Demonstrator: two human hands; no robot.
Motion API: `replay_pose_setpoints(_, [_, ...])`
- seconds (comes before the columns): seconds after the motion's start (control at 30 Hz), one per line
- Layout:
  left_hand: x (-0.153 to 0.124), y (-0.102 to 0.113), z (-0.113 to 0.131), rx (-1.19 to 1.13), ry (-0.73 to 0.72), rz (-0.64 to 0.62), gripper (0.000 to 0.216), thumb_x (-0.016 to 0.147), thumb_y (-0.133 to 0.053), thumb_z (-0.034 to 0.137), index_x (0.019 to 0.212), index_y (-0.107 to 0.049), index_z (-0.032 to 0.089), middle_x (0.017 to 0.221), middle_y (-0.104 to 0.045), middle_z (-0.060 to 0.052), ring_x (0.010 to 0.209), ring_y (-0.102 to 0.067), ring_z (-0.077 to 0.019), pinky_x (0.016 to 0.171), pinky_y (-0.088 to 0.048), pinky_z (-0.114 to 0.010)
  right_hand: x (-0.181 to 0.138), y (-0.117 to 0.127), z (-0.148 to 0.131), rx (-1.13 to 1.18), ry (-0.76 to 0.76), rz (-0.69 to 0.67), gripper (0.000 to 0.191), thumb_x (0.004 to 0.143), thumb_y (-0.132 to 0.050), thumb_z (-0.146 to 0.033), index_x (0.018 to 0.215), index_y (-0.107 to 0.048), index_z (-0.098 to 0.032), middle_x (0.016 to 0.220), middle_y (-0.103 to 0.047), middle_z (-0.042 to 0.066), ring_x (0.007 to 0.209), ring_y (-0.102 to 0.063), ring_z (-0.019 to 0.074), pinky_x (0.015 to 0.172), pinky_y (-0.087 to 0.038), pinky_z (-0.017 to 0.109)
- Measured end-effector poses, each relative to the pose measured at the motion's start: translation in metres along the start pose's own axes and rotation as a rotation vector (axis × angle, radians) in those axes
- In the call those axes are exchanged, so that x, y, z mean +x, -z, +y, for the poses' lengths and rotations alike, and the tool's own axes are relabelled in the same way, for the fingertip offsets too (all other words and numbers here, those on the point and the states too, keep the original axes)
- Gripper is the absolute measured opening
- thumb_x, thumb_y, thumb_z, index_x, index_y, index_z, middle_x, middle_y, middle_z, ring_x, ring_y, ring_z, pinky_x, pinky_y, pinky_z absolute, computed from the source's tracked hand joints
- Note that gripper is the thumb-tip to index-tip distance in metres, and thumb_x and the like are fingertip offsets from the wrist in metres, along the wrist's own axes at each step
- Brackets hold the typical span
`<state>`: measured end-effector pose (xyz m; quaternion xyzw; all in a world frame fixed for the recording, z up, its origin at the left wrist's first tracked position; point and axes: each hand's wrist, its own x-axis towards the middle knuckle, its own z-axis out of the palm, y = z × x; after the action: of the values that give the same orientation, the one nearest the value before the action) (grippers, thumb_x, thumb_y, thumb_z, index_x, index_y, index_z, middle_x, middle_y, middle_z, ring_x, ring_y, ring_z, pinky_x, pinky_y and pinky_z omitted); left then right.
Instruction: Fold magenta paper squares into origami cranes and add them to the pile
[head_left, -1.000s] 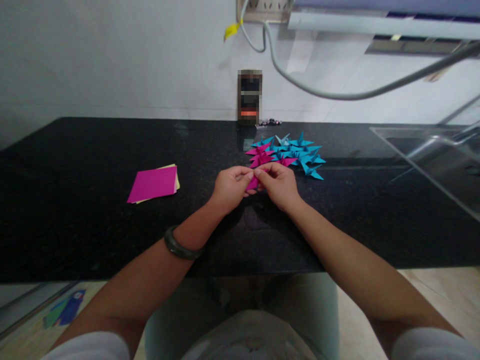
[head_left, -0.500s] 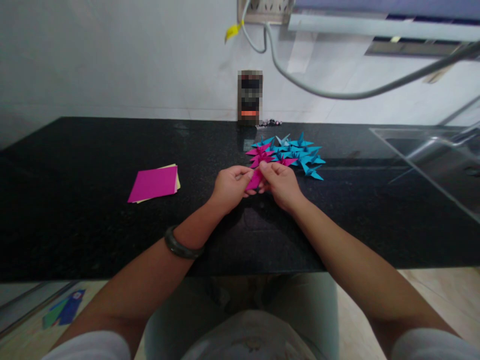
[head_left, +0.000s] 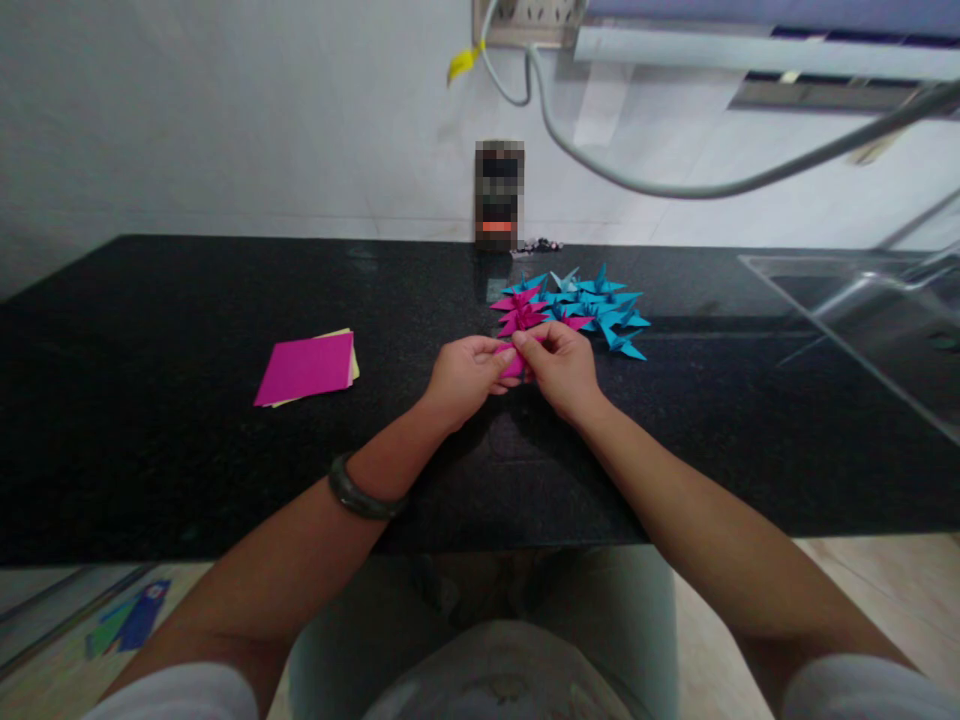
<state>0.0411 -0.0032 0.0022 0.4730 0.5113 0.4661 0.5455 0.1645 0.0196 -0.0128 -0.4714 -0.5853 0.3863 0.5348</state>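
A small folded piece of pink paper point(head_left: 513, 364) is pinched between both hands, a little above the dark countertop. My left hand point(head_left: 466, 378) grips its left side, thumb on top and fingers beneath. On the other side, my right hand point(head_left: 564, 368) presses the paper with thumb and fingers; part of the fold is hidden behind them. Just beyond the hands lie several pink paper cranes point(head_left: 520, 312), with several blue paper cranes point(head_left: 600, 305) behind and to the right of them. Left of my hands rests a stack of square paper point(head_left: 306, 368), magenta on top with yellow edges showing beneath.
The black countertop point(head_left: 187, 450) runs back to a white wall. A pixelated upright object point(head_left: 499, 195) leans there beside a beaded string point(head_left: 541, 245). A sink point(head_left: 885, 330) is at the right. A grey cable point(head_left: 675, 190) hangs overhead on the right.
My right thumb and fingers have shifted slightly on the pink paper, and the paper's visible outline has changed. The cranes and the paper stack stay where they were.
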Motion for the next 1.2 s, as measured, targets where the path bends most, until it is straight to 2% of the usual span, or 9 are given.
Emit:
replay_pose_setpoints(0.1, [-0.001,-0.001,0.0,0.007,-0.006,0.015,0.01,0.076,-0.059,0.02,0.081,-0.059,0.011,0.06,-0.064,-0.001,0.05,-0.061,-0.0094,0.048,-0.048,-0.018,-0.001,0.0,-0.001,-0.025,0.009,0.007,0.023,0.07,-0.062,-0.037,0.063,-0.054,-0.017,0.046,-0.047,-0.005,0.039,-0.041,0.0068,0.038,-0.032,0.02])
replay_pose_setpoints(0.17, [-0.001,-0.001,0.0,0.003,-0.004,0.012,0.011,0.078,-0.057,0.021,0.081,-0.058,0.011,0.061,-0.065,-0.002,0.05,-0.062,-0.0101,0.048,-0.049,-0.018,-0.001,0.0,-0.001,-0.025,0.011,0.018,0.022,0.07,-0.062,-0.037,0.062,-0.054,-0.017,0.046,-0.047,-0.005,0.039,-0.04,0.0068,0.039,-0.031,0.02])
replay_pose_setpoints(0.27, [0.0,-0.001,0.003,-0.052,0.044,-0.005,0.025,0.083,-0.049,0.035,0.08,-0.057,0.012,0.063,-0.066,-0.004,0.049,-0.063,-0.0115,0.045,-0.047,-0.019,0.001,0.002,0.001,-0.037,0.041,0.052,0.022,0.071,-0.061,-0.036,0.062,-0.054,-0.017,0.048,-0.047,-0.005,0.042,-0.041,0.0074,0.042,-0.032,0.021])
replay_pose_setpoints(0.4, [0.0,0.002,0.007,-0.088,0.19,-0.015,0.043,0.084,-0.038,0.051,0.076,-0.054,0.012,0.055,-0.065,-0.005,0.042,-0.06,-0.0127,0.036,-0.04,-0.017,0.005,0.006,0.005,-0.099,0.107,0.117,0.021,0.072,-0.06,-0.036,0.064,-0.055,-0.018,0.052,-0.049,-0.004,0.047,-0.042,0.0086,0.046,-0.034,0.021])
replay_pose_setpoints(0.57, [-0.001,0.009,0.009,-0.1,0.27,-0.159,0.031,0.085,-0.044,0.041,0.075,-0.053,0.013,0.05,-0.063,-0.004,0.033,-0.053,-0.009,0.033,-0.035,-0.015,0.005,0.008,0.005,-0.156,0.147,0.13,0.021,0.074,-0.059,-0.036,0.065,-0.055,-0.018,0.054,-0.05,-0.003,0.05,-0.043,0.0093,0.048,-0.034,0.022])
replay_pose_setpoints(0.8, [0.003,0.017,0.003,-0.208,0.333,-0.305,0.028,0.084,-0.05,0.039,0.077,-0.055,0.012,0.054,-0.065,-0.005,0.037,-0.055,-0.008,0.038,-0.042,-0.015,0.004,0.008,0.004,-0.173,0.183,0.148,0.021,0.074,-0.059,-0.035,0.065,-0.054,-0.018,0.054,-0.05,-0.004,0.05,-0.044,0.009,0.049,-0.036,0.022])
replay_pose_setpoints(0.93, [0.003,0.018,0.001,-0.165,0.297,-0.302,0.025,0.084,-0.05,0.035,0.075,-0.054,0.012,0.056,-0.065,-0.005,0.039,-0.055,-0.0077,0.039,-0.042,-0.015,0.004,0.007,0.003,-0.166,0.192,0.153,0.019,0.073,-0.06,-0.034,0.064,-0.055,-0.017,0.054,-0.05,-0.004,0.05,-0.044,0.0088,0.049,-0.036,0.022])
replay_pose_setpoints(1.07, [0.001,0.014,0.003,-0.039,0.274,-0.271,0.028,0.083,-0.049,0.039,0.074,-0.053,0.013,0.056,-0.064,-0.004,0.04,-0.056,-0.0085,0.04,-0.041,-0.016,0.003,0.007,0.002,-0.164,0.177,0.156,0.02,0.073,-0.06,-0.033,0.063,-0.055,-0.017,0.053,-0.049,-0.004,0.049,-0.043,0.0087,0.048,-0.035,0.022])
replay_pose_setpoints(1.2, [0.001,0.008,0.003,0.083,0.225,-0.198,0.023,0.085,-0.046,0.035,0.076,-0.051,0.015,0.057,-0.063,-0.002,0.043,-0.057,-0.0099,0.042,-0.043,-0.018,0.003,0.007,0.001,-0.174,0.172,0.156,0.019,0.072,-0.06,-0.033,0.063,-0.055,-0.017,0.05,-0.048,-0.005,0.046,-0.041,0.008,0.046,-0.034,0.022])
